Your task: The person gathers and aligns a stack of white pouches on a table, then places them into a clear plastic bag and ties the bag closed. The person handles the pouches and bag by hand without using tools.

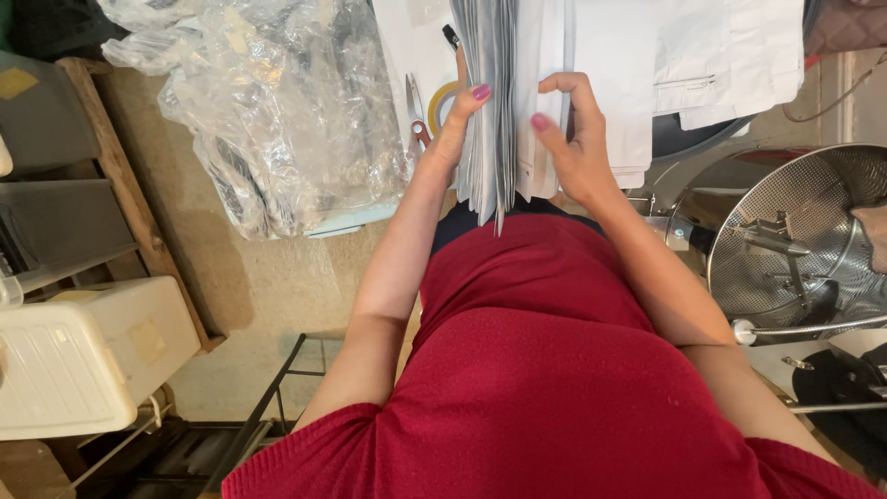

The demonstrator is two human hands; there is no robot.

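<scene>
Nearest, the wearer: one person in a knitted dark red top (545,370), both bare forearms reaching away from the body.
Left hand: the left hand (455,125) presses flat against the left face of the upright stack of flat white and grey bags (504,111), thumb hooked over its near edge, fingers hidden behind the sheets.
Right hand: the right hand (573,139) has its fingers curled into the stack, parting the sheets, thumb laid on the near edge; it grips a portion of the bags.
Stack: one stack, many thin sheets, too many to count; it stands on edge between the two hands, above the lap and at the front of the white table (407,46).
Left of the person, low: one white ribbed plastic box (83,356), lid closed, contents hidden; beside it one wooden shelf (129,194) with grey bins.
On the table, left: one heap of crumpled clear plastic wrap (277,111).
Just behind the left hand: one pair of scissors with red handles (416,111) and one roll of yellow tape (442,102).
Right side: one round perforated steel drum (804,240), holding a metal stirring arm.
Far right on the table: more white bags (721,55) lying flat in a pile.
</scene>
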